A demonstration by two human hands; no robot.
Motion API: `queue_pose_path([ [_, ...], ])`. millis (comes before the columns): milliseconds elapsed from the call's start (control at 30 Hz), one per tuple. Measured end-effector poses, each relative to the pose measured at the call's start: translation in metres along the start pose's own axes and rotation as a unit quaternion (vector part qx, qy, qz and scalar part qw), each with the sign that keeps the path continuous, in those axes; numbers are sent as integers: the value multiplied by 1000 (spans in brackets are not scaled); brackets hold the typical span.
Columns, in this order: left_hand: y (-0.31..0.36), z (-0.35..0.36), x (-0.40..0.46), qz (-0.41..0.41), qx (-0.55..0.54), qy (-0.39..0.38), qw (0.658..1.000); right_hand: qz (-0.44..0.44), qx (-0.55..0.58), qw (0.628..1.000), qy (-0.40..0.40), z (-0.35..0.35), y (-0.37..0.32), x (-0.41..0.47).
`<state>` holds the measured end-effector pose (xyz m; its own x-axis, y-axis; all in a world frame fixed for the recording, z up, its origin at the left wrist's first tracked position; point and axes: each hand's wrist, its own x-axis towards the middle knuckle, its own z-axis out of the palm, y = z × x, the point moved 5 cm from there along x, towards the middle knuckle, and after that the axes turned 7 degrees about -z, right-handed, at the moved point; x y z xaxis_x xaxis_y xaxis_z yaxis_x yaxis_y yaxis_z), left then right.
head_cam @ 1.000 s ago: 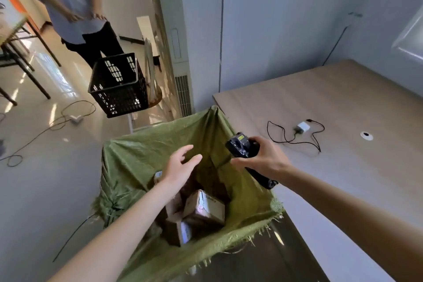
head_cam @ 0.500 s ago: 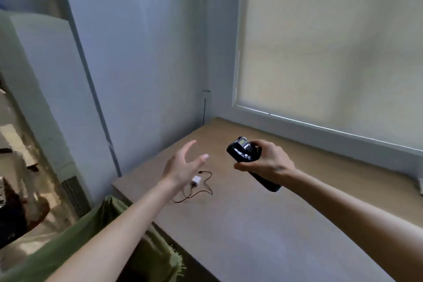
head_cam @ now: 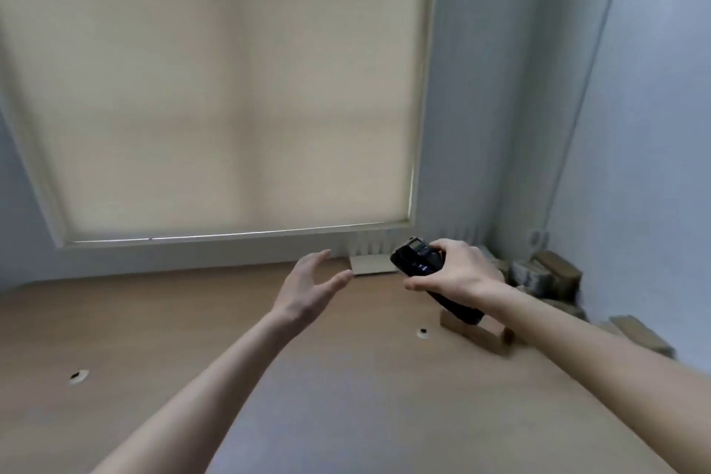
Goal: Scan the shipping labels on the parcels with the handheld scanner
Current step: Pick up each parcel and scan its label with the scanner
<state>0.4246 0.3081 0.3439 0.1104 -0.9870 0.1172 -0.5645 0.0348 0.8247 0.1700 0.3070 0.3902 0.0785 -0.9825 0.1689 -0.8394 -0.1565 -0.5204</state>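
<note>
My right hand grips a black handheld scanner, its head pointing up and to the left, held above the wooden table. My left hand hovers over the table with fingers spread and holds nothing. A small cardboard parcel lies on the table right under the scanner's handle. Several more brown parcels are piled in the far right corner against the wall, blurred. Their labels cannot be made out.
A flat pale box lies at the back of the table under the window blind. Two small round holes mark the tabletop. The wall closes off the right side.
The view has swung right, away from the green sack of parcels and the cable, across the table to the window and the parcels in the right corner. Both hands keep their pose.
</note>
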Motion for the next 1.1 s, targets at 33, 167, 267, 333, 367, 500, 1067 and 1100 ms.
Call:
queue_pose_path([
  [33, 19, 32, 6, 11, -1, -21, 1000, 24, -3, 1000, 15, -20, 31, -4],
  [167, 85, 142, 28, 49, 5, -89, 995, 121, -2, 990, 73, -88, 143, -22],
  [267, 120, 212, 48, 66, 4, -125, 990, 188, -4, 976, 112, -120, 217, -34],
  [333, 136, 258, 60, 66, -7, -147, 987, 225, -7, 967, 120, -132, 260, -38],
  [367, 141, 279, 67, 64, -11, -159, 985, 241, -6, 963, 121, -136, 280, -39],
  [500, 147, 354, 105, 53, -17, -205, 977, 278, -6, 955, 107, -138, 344, -19],
  [1067, 28, 549, 320, -20, 71, -216, 974, 309, 95, 946, -8, 22, 535, 218],
  [1100, 15, 558, 327, -37, 77, -218, 972, 313, 93, 945, -21, 36, 546, 228],
])
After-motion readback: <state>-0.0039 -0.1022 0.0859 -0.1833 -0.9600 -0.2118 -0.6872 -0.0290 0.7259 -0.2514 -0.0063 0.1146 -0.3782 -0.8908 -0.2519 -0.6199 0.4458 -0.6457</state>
